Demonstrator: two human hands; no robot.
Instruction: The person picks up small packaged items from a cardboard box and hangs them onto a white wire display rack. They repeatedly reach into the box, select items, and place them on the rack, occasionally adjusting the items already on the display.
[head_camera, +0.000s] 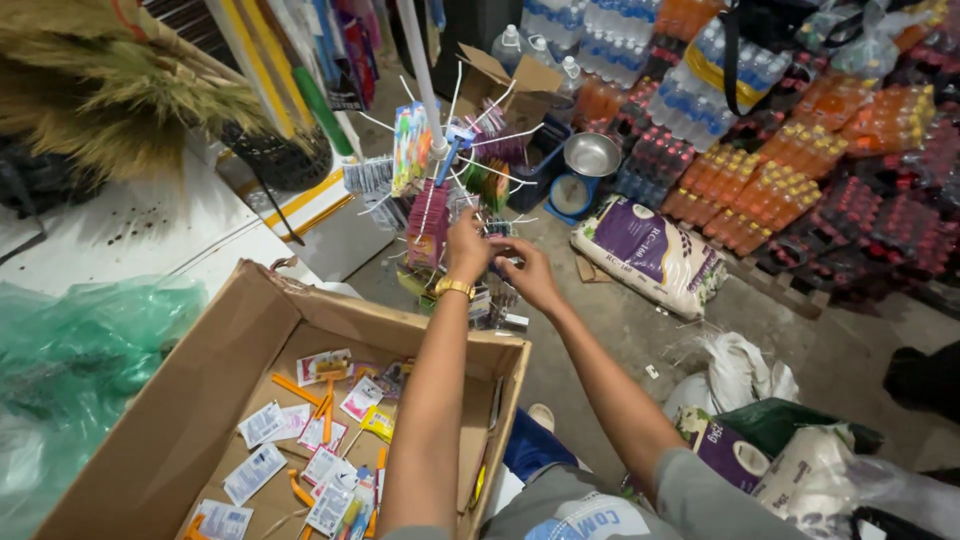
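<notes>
Both hands up at a white display rack (432, 130) with thin wire pegs carrying small hanging packets. Left hand (467, 245), gold watch (453, 288) on the wrist, back of hand to camera, fingers curled in toward the rack; cannot tell if they pinch anything, hidden by the hand itself. Right hand (527, 272) just beside it, nearly touching, fingers (512, 246) bent and drawn together at a small dark packet (499, 229) on a peg; grip looks like a pinch but too small to be sure. The packet sits on the rack's lower tier, between the two hands, near a pink packet bunch (428, 222) and a colourful blister card (411, 148) higher up.

Below the left forearm: open cardboard box (170, 420) on the floor, holding loose white sachets (262, 424), orange plastic pieces (296, 388) and a yellow sachet (378, 422).

Green plastic bag (70, 350) left of the box. Straw broom (110, 85) top left. Behind the rack: metal bowl on a blue scale (590, 155), purple-and-white rice sack (650, 255) lying on the concrete floor (620, 340). Shrink-wrapped packs of orange and red drink bottles (800, 170) stacked right, water bottle packs (690, 90) above them. White bags (740, 370) near the right elbow.
</notes>
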